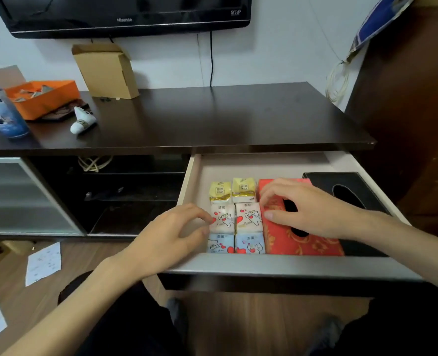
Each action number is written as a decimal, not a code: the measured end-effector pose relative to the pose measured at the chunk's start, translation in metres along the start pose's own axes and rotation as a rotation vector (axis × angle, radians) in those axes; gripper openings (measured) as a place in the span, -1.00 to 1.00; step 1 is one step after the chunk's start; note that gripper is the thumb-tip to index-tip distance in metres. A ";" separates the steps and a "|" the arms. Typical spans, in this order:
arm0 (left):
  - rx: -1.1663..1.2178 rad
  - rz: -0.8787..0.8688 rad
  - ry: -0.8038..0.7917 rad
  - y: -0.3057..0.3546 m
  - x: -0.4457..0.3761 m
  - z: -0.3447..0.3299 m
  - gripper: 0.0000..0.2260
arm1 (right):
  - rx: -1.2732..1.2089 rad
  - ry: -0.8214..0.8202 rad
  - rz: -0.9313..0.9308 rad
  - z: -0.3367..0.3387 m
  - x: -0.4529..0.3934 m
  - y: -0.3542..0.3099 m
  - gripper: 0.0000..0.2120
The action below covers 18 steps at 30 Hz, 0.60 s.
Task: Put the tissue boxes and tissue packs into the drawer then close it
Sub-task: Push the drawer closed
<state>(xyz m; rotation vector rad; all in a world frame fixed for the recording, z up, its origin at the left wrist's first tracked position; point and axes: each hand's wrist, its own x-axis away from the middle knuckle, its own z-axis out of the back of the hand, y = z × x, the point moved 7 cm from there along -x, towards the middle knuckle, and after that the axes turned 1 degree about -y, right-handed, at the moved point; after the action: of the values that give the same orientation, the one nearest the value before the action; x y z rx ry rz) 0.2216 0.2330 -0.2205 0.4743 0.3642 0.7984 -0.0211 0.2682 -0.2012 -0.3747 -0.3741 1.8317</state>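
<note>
Six small printed tissue packs (235,218) by my half-curled, empty left hand (170,235) | right hand (307,209) flat, holding nothing, on red patterned tissue box (302,242) | risk: fingers caught when pale open drawer (289,265) closes

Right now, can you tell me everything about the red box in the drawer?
The red tissue box is a long box with gold swirly patterns and a dark oval opening on top, where tissues would come out. It looks like printed cardboard. It lies flat in the open drawer, running front to back, between the small tissue packs and the black tissue box. The right hand rests on top of it, covering part of the opening. The left hand touches the packs, not the box.
</note>
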 end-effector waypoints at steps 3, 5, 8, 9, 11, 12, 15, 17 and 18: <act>-0.073 -0.034 0.044 0.018 0.029 -0.010 -0.64 | 0.003 0.064 -0.071 -0.008 0.058 0.005 -0.60; -0.136 -0.045 0.096 0.025 0.047 -0.021 -0.55 | 0.037 0.107 -0.148 -0.018 0.098 0.017 -0.33; -0.388 -0.090 0.161 0.027 0.058 -0.039 -0.44 | 0.248 0.203 -0.231 -0.027 0.148 0.031 -0.08; -0.453 -0.111 0.187 0.026 0.056 -0.043 -0.44 | 0.347 0.240 -0.245 -0.028 0.160 0.034 -0.05; -0.499 -0.152 0.261 0.024 0.051 -0.045 -0.51 | 0.501 0.279 -0.262 -0.030 0.171 0.041 -0.07; -0.504 -0.168 0.295 0.022 0.048 -0.046 -0.54 | 0.552 0.296 -0.258 -0.030 0.171 0.043 -0.12; -0.513 -0.211 0.331 0.017 0.042 -0.051 -0.55 | 0.590 0.358 -0.252 -0.030 0.163 0.050 -0.25; -0.522 -0.224 0.341 0.014 0.035 -0.051 -0.55 | 0.606 0.377 -0.250 -0.029 0.154 0.056 -0.27; -0.526 -0.227 0.346 0.012 0.030 -0.050 -0.55 | 0.616 0.385 -0.246 -0.028 0.150 0.060 -0.27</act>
<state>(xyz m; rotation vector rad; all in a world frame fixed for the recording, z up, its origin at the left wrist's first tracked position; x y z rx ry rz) 0.2100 0.2764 -0.2599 -0.1996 0.4980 0.7185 -0.1019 0.3965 -0.2629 -0.2278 0.3920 1.4979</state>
